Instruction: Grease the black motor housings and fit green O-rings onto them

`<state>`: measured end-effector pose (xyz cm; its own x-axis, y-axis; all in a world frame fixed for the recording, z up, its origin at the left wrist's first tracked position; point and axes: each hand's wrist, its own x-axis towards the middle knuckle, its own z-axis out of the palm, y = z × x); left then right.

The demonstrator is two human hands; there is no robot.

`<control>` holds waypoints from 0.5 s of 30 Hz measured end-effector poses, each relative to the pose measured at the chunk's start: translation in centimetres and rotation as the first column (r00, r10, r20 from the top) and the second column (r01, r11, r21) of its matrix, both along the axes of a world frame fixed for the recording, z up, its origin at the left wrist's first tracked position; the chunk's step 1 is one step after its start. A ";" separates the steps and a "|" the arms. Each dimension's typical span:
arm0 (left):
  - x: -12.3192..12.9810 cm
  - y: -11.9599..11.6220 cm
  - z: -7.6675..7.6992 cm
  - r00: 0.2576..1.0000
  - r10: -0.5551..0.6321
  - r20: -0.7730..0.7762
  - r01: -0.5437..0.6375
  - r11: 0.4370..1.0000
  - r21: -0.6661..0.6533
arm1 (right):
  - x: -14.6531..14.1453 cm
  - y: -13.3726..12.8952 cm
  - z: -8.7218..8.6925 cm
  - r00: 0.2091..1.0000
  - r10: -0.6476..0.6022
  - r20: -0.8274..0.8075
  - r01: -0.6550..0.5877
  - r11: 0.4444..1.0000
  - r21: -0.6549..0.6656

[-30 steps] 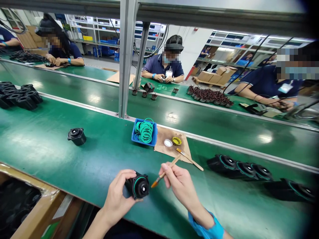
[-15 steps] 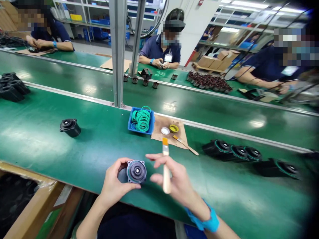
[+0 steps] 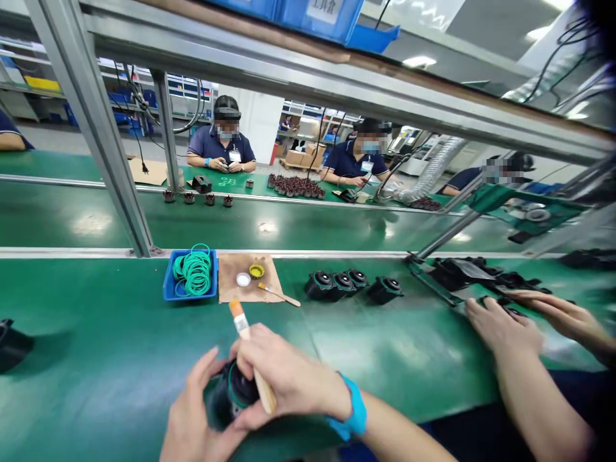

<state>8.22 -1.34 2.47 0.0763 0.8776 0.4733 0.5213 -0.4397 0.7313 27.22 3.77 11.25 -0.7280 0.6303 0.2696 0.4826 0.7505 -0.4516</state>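
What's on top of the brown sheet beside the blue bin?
A white dish, a yellow dish and a brush, its handle reaching past the brown sheet over the table. Whatever lies beneath the sheet is covered.

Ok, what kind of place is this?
Looks like a factory assembly line: long green benches with masked workers in matching navy shirts, a batch of near-identical black housings, and a blue bin of green rings.
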 end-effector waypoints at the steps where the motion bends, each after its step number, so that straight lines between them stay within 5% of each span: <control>1: 0.6 0.4 0.5 0.999 -0.040 -0.031 0.040 0.999 -0.003 | 1.2 0.5 0.5 0.999 -0.043 -0.022 0.042 0.999 -0.004; 4: 1.5 1.3 1.2 0.984 -0.094 -0.150 0.098 0.995 0.016 | 5.4 3.1 1.7 0.973 -0.231 0.000 0.231 0.970 0.078; 8: 0.4 1.0 0.3 0.978 -0.017 -0.207 0.020 1.000 0.012 | 11.0 8.6 1.6 0.901 -0.428 0.073 0.409 0.894 0.183; 12: -2.2 0.7 -1.0 0.955 -0.004 -0.298 0.020 0.999 0.048 | 14.7 13.2 0.9 0.850 -0.511 0.127 0.484 0.854 0.194; 15: -4.2 0.1 -1.1 0.934 0.013 -0.358 0.031 0.993 0.118 | 15.3 14.1 0.8 0.859 -0.492 0.140 0.465 0.865 0.187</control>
<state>4.06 -1.20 1.38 0.2674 0.8148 0.5143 0.7340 -0.5181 0.4391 42.49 17.86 12.04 -0.3903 0.8777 0.2781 0.8598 0.4555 -0.2309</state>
